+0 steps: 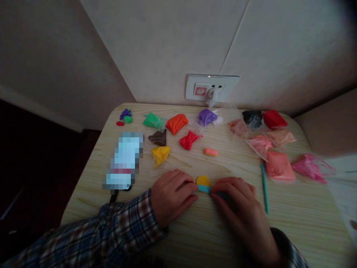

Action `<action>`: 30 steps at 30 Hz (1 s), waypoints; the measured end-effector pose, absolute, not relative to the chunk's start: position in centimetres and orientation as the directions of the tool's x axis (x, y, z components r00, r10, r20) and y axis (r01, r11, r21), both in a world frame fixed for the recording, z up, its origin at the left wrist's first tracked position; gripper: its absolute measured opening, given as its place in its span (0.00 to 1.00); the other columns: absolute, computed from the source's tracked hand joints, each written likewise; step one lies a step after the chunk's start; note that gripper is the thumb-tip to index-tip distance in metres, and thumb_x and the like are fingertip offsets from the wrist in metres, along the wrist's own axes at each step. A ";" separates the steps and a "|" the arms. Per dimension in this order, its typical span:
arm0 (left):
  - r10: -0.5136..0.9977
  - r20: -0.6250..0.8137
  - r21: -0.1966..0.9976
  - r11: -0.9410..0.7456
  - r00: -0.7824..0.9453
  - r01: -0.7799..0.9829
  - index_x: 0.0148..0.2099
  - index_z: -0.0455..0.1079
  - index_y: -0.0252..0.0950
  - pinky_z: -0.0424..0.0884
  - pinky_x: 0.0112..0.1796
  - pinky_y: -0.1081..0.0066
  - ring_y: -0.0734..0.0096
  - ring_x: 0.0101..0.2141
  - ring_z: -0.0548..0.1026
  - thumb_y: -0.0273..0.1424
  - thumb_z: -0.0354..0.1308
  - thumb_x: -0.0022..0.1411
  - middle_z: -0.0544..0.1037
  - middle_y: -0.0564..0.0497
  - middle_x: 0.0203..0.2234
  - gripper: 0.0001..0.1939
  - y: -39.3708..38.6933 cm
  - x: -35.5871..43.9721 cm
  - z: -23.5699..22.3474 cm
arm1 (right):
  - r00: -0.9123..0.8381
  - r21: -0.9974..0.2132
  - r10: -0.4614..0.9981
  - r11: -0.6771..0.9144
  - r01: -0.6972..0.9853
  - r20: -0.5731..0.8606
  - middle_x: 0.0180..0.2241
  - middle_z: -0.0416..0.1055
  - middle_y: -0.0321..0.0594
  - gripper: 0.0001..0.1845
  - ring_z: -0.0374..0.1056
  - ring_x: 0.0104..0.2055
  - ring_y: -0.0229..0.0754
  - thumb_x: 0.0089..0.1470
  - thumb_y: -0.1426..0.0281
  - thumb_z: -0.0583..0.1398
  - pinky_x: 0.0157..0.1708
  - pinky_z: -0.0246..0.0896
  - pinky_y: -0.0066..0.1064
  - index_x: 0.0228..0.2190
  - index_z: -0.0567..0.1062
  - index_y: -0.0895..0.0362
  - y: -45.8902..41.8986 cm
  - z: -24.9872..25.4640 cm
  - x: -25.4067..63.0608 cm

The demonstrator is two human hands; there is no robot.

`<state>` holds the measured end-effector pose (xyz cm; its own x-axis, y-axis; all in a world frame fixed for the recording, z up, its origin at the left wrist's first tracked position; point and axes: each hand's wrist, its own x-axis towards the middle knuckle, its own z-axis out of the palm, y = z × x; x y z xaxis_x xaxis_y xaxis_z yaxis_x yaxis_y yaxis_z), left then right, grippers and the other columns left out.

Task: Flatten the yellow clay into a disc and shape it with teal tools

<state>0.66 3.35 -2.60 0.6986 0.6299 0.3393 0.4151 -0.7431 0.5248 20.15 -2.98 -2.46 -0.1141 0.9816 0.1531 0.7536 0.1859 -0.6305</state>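
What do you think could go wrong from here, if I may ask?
The flat blue tool lies across the yellow disc, so uneven pressure from the right hand might squash or skew it. The left hand is close beside the disc and could dent it. The left sleeve lies right by the black cord at the lower end of the phone, and might snag it.

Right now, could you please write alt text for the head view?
A right hand pinches a blue strip across a yellow disc, a left hand beside it, on a wooden table. Small colourful bags lie beyond, a teal stick at right.
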 end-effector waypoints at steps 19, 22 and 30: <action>0.523 0.505 0.316 -0.853 0.687 0.417 0.39 0.71 0.29 0.72 0.32 0.65 0.66 0.32 0.72 0.24 0.50 0.63 0.76 0.48 0.30 0.08 3.4 0.7 -2.3 | -0.078 -0.598 0.980 0.175 0.782 0.185 0.34 0.67 0.36 0.06 0.62 0.39 0.42 0.54 0.73 0.57 0.40 0.50 0.38 0.35 0.71 0.51 -2.9 -2.5 20.1; 0.501 0.555 0.268 -0.864 0.664 0.427 0.39 0.72 0.31 0.72 0.31 0.66 0.66 0.32 0.73 0.24 0.51 0.63 0.77 0.49 0.30 0.08 3.3 0.7 -2.1 | -0.096 -0.591 0.979 0.187 0.785 0.182 0.34 0.68 0.35 0.06 0.62 0.39 0.42 0.54 0.73 0.56 0.40 0.49 0.38 0.34 0.71 0.51 -2.9 -2.2 20.1; 0.453 0.505 0.172 -0.887 0.735 0.428 0.37 0.72 0.28 0.73 0.29 0.65 0.65 0.31 0.76 0.24 0.52 0.62 0.78 0.48 0.29 0.08 2.7 0.7 -1.0 | -0.076 -0.582 0.981 0.167 0.796 0.178 0.34 0.70 0.35 0.05 0.64 0.38 0.42 0.54 0.72 0.56 0.40 0.50 0.38 0.34 0.70 0.51 -2.9 -2.1 20.0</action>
<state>0.72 2.75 -1.03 0.7351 0.4525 0.5048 0.4281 -0.8872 0.1720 19.98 -2.90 -2.07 -0.0762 0.9811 0.1779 0.7962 0.1673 -0.5815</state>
